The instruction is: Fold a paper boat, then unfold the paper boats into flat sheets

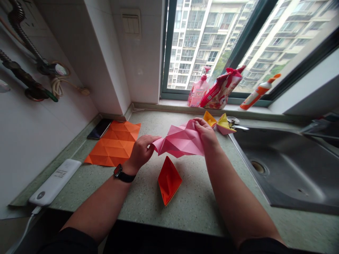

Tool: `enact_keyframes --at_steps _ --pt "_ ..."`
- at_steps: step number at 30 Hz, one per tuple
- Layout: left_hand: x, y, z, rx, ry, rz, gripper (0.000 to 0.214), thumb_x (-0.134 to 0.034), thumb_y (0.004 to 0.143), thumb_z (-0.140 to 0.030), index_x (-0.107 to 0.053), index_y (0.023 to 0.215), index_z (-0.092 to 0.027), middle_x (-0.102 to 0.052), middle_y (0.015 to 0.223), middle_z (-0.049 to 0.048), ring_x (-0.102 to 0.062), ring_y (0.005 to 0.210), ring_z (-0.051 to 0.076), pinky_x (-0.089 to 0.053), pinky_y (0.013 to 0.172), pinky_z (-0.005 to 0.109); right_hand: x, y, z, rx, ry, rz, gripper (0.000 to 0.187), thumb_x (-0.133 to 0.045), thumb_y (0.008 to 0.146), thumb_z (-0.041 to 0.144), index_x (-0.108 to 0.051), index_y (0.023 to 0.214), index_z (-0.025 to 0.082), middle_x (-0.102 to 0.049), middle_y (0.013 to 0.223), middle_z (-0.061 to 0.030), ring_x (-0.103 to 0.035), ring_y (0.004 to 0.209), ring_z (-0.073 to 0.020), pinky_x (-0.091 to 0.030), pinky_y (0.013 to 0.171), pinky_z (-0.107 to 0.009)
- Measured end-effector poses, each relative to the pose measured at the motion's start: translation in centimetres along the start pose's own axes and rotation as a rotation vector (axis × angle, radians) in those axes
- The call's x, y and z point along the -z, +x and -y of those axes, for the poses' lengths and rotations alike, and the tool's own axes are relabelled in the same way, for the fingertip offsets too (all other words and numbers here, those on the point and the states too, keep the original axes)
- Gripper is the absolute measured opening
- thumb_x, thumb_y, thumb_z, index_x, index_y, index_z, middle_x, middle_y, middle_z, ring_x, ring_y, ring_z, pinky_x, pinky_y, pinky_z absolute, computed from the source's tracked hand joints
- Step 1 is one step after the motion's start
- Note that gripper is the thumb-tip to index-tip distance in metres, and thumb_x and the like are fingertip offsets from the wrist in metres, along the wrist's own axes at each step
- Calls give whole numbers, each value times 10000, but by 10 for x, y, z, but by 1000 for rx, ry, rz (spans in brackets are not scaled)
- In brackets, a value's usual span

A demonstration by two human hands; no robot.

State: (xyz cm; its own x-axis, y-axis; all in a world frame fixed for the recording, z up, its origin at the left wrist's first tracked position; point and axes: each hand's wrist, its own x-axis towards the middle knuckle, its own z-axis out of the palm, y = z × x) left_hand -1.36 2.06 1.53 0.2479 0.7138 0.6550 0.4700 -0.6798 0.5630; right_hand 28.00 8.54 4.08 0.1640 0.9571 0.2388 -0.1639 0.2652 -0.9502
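Note:
A creased sheet of pink paper (182, 139) is held up over the counter between my two hands. My left hand (142, 150), with a dark watch on the wrist, pinches its left corner. At the upper right edge, my right hand (206, 131) grips the same sheet between thumb and fingers. Just below the sheet, a folded orange-red paper boat (169, 181) rests on the counter. Left of my left hand lies an orange sheet (113, 144) marked with fold lines. Beyond my right hand sit a folded yellow-orange paper piece (210, 119) and a yellow-and-pink paper boat (226, 124).
A metal sink (291, 165) is set into the counter on the right. On the left are a phone (99, 128) and a white power bank (55, 181) with a cable. A pink pump bottle (198, 90), a red pouch (222, 88) and an orange-and-white bottle (259, 93) line the windowsill.

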Motion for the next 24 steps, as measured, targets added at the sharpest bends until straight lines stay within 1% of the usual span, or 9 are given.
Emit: enact_keyframes --at_steps 3,7,12,14,18,21,24 --pt "1 1 -1 29 15 2 387 -535 969 -164 -801 1237 -246 -824 1151 83 -747 1083 269 -567 1001 416 -2 -4 7 28 41 15 421 -892 763 559 -691 1000 275 -710 818 28 -656 646 -144 -569 594 -270" --pt "0 2 -2 67 62 -7 380 -541 930 -155 -810 1185 -237 -820 1134 90 -740 1063 279 -568 976 416 -3 -8 18 105 19 54 414 -866 795 592 -706 1024 287 -674 765 31 -635 620 -150 -541 564 -271" --pt "-1 2 1 78 93 -49 373 -540 918 -155 -809 1164 -237 -815 1140 90 -734 1093 284 -570 1007 419 -4 -12 30 253 -67 62 325 -803 864 568 -705 1020 301 -671 809 20 -651 677 -165 -562 640 -301" --pt "-2 2 2 85 108 -66 349 -557 922 -161 -809 1152 -236 -814 1145 96 -732 1102 294 -566 1015 425 -4 -14 36 297 -102 65 275 -793 880 539 -707 982 298 -670 825 14 -652 698 -169 -566 661 -307" --pt "0 2 3 89 117 -105 307 -576 947 -173 -810 1140 -223 -808 1160 111 -730 1134 302 -559 1016 420 -7 -22 52 378 -181 144 212 -795 906 474 -708 905 281 -695 867 -10 -667 783 -190 -590 743 -339" --pt "2 3 -1 54 69 -86 307 -589 976 -190 -806 1186 -244 -803 1187 92 -731 1144 282 -560 1026 415 -10 -30 64 410 -264 208 205 -784 927 461 -703 901 275 -718 882 -24 -698 849 -216 -609 828 -391" --pt "3 2 -4 28 6 -74 257 -664 979 -256 -804 1195 -254 -791 1216 91 -732 1131 277 -571 1025 423 -15 -34 70 454 -343 210 175 -776 935 410 -689 884 267 -738 905 -30 -716 899 -222 -612 837 -394"
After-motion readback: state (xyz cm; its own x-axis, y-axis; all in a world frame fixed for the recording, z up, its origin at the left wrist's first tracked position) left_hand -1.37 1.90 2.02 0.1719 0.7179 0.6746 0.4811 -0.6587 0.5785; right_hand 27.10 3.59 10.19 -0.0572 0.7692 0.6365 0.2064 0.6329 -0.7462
